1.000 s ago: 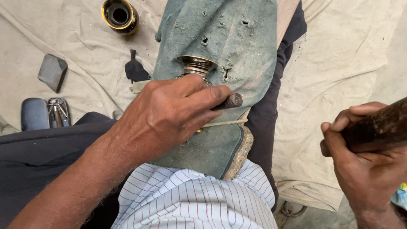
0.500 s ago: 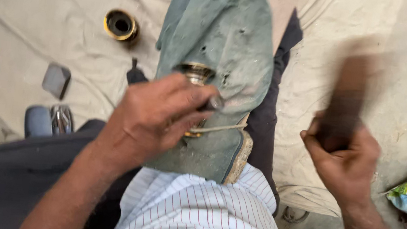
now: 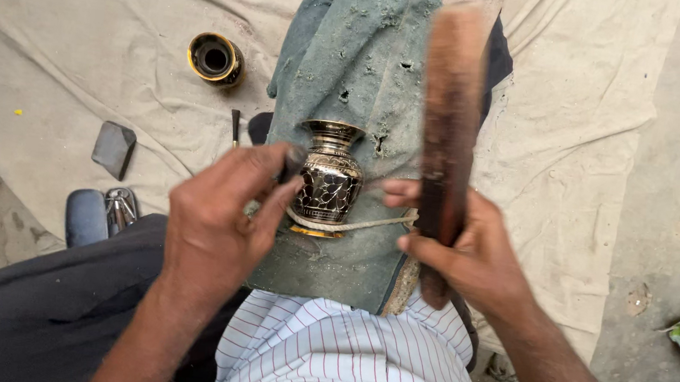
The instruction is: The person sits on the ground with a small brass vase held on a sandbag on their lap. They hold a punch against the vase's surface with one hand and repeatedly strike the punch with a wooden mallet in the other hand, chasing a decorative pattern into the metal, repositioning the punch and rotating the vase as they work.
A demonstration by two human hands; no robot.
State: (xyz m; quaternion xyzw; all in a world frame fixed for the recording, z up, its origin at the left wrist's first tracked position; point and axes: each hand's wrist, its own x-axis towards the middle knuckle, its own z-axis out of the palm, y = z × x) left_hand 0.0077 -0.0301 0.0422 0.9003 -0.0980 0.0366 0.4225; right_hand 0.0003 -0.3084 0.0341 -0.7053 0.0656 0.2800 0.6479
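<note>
Seemingly, left hand [image 3: 216, 225] touches vase [image 3: 326, 179]; stick [image 3: 447, 135] beside.

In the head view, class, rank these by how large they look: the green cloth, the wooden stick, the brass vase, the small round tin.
1. green cloth
2. wooden stick, though it is nearer the camera, so unsure
3. brass vase
4. small round tin
</note>
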